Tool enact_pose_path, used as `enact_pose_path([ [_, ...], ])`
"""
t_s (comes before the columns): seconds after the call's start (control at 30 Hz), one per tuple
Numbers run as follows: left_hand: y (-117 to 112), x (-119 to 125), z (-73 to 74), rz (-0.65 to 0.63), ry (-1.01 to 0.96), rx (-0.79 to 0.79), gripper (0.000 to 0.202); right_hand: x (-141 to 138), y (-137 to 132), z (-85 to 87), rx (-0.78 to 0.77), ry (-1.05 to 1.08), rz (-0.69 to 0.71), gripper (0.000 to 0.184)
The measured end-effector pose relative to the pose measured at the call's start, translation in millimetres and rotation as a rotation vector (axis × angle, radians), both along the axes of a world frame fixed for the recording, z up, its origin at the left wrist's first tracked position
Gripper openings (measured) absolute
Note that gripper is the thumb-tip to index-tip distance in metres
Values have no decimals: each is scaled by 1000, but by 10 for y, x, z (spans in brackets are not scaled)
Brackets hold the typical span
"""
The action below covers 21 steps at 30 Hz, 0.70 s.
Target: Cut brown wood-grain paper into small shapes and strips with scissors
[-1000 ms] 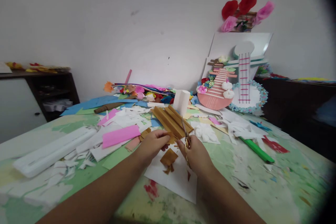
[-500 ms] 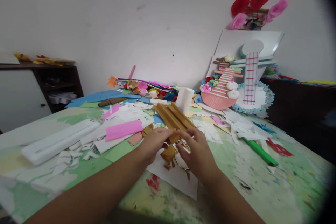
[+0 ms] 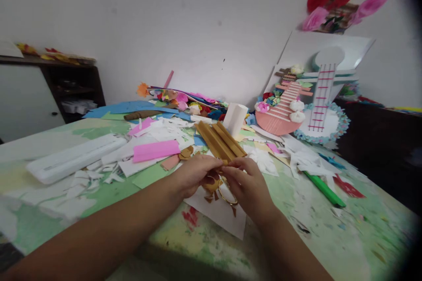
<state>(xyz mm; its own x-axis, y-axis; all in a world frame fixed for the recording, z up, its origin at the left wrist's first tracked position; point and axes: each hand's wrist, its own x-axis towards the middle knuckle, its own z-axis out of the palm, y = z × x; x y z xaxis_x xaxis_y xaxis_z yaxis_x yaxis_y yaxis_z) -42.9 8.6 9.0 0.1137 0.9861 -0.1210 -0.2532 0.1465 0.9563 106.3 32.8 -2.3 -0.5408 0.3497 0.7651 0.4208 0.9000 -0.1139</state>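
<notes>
Over the near middle of the table my left hand (image 3: 197, 174) and my right hand (image 3: 252, 186) meet fingertip to fingertip. Both are pinched on a small piece of brown paper (image 3: 225, 163), mostly covered by the fingers. Just beyond lie folded strips of brown crepe paper (image 3: 217, 140). Beneath my hands is a white sheet (image 3: 219, 221) with small brown scraps (image 3: 210, 197) on it. A gold ring (image 3: 234, 203), resembling a scissors handle, shows under my right hand; whether that hand touches it I cannot tell.
To the left are a long white device (image 3: 77, 158), a pink paper strip (image 3: 156, 151) and white scraps (image 3: 112, 174). A white roll (image 3: 234, 119) stands behind the brown strips. A green tube (image 3: 325, 189) lies right. Paper-decorated instrument models (image 3: 278, 120) lean at the back right.
My fingertips have drawn closer together around the small brown piece. The camera view has shifted slightly; the things on the table lie as before.
</notes>
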Motion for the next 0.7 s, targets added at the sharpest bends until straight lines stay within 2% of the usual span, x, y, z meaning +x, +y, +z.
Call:
enact_pose_path([
  [0.07,-18,4,15,-33,42,2,23,0,3,10,-22,58,11,18],
  [0.17,-25,1,16,-17,108,41,26,-12,3,24,-159,146,20,16],
  [0.37,-10,-6,-18,-18,130,64,27,-56,17,5,-614,409,10,4],
  [0.6,-10,31,-51,-43,209,84,29,-110,50,-35,-1137,709,31,10],
  [0.7,8,45,-91,-84,202,81,30,-131,38,-10,-1294,791,44,14],
])
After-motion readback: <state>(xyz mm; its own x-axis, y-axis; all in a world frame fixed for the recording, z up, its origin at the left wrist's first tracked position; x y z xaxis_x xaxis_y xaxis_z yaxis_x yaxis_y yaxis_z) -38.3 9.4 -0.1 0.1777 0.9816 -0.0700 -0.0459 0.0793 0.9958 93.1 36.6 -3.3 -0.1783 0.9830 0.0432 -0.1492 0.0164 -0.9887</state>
